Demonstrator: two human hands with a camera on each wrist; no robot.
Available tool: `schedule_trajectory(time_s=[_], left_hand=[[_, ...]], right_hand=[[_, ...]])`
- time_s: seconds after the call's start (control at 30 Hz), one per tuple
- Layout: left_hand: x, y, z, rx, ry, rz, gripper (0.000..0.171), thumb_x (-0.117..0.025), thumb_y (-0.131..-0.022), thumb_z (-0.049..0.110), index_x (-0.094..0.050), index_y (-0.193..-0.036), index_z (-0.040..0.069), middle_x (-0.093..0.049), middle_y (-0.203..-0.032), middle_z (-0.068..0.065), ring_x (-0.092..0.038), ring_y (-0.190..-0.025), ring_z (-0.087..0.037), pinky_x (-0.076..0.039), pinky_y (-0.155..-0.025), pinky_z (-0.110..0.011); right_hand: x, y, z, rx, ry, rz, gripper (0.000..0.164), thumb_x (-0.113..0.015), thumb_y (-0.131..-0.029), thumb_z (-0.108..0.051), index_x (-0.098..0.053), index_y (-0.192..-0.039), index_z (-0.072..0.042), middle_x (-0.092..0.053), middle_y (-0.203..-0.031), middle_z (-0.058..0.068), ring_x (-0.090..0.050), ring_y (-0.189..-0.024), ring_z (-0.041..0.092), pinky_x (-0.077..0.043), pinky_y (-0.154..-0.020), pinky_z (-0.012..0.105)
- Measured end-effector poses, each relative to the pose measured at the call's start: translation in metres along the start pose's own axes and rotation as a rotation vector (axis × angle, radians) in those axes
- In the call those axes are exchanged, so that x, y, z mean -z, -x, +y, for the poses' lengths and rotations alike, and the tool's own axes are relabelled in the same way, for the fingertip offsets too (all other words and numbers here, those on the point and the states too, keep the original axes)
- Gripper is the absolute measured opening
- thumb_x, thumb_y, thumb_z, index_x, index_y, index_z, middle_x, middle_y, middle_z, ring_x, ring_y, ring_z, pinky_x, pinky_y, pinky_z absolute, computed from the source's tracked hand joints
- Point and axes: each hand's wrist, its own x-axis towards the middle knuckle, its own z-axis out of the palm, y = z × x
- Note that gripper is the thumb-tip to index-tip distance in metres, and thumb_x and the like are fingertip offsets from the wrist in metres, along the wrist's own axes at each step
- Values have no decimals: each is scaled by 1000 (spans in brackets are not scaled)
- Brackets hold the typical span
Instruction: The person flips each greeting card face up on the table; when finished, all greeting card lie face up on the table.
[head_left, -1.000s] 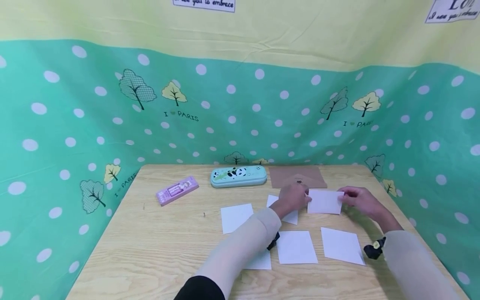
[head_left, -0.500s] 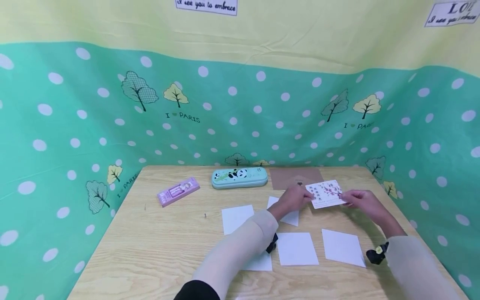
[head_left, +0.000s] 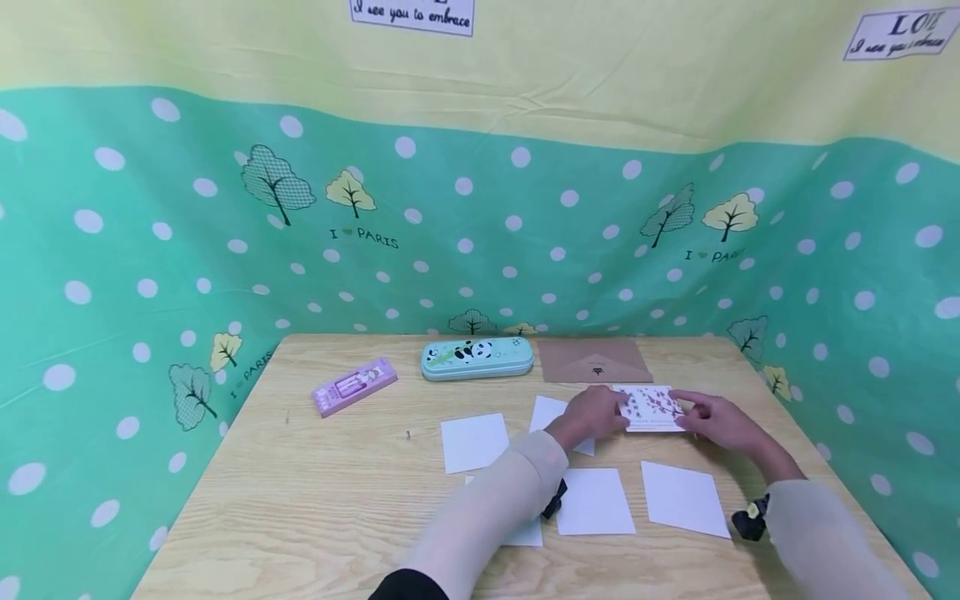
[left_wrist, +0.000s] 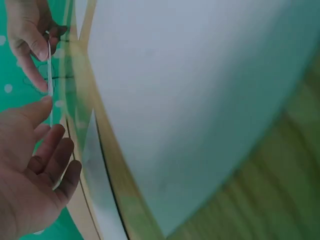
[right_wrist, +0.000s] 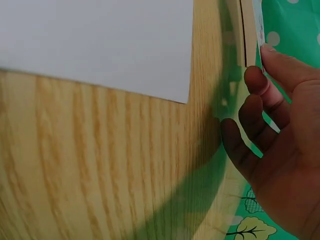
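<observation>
A card printed with pink blossoms and rows of characters (head_left: 649,408) spans the gap between my two hands in the head view, face up and close over the table. My left hand (head_left: 595,412) pinches its left end. At the opposite end my right hand (head_left: 716,419) grips the card between thumb and fingertips. Both wrist views show the card (left_wrist: 50,75) nearly edge-on, with the remaining fingers of the right hand (right_wrist: 295,135) loosely bent below it. Blank white square cards (head_left: 474,442) lie near the hands, one partly covered by my left hand.
A brown envelope (head_left: 592,360) lies behind the printed card. To its left stand a mint panda pencil case (head_left: 477,357) and a purple box (head_left: 354,387). More white cards (head_left: 684,497) lie in front, and a dotted green curtain (head_left: 465,208) encloses the table (head_left: 300,517).
The card showed a blank white side, was turned to its printed side and then lowered and levelled toward the table. Both hands kept hold of its ends.
</observation>
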Motion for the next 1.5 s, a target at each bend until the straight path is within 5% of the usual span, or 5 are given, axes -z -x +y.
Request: schedule_trajectory(time_s=[0.23, 0.53, 0.83, 1.1, 1.5], left_hand=[[-8, -3, 4, -22, -133, 9, 30, -69, -95, 43, -68, -123, 31, -71, -113, 13, -63, -96, -5, -51, -84, -22], [-9, 0, 14, 27, -217, 11, 42, -71, -93, 46, -66, -134, 35, -71, -117, 11, -60, -101, -10, -49, -100, -31], [-9, 1, 17, 67, -264, 0, 37, -70, -93, 50, -69, -128, 36, -67, -105, 10, -49, -91, -10, -46, -94, -29], [-12, 3, 14, 62, -260, -18, 41, -69, -94, 51, -67, -132, 37, -68, -115, 10, -51, -97, -10, -45, -94, -29], [-12, 9, 8, -90, -239, 6, 46, -68, -94, 50, -61, -138, 42, -68, -124, 14, -56, -104, -7, -48, -95, -27]], right_hand=[[-1, 2, 1, -32, 36, -18, 62, -63, -101, -26, -41, -154, -4, -58, -83, 4, -51, -69, 18, -42, -59, 26], [-5, -1, 3, -40, 99, -49, 61, -65, -99, -25, -45, -152, -3, -55, -78, 3, -49, -67, 18, -38, -57, 26], [-6, -4, 3, -51, 187, -39, 60, -67, -98, -26, -47, -151, -6, -53, -80, 5, -48, -71, 19, -39, -61, 28], [-8, 1, 0, -24, 198, -38, 60, -67, -98, -25, -47, -151, -5, -54, -80, 5, -49, -72, 20, -39, -62, 29], [-4, 21, -1, 46, 129, 13, 59, -63, -101, -25, -44, -150, 1, -59, -82, 3, -50, -67, 14, -43, -57, 25]])
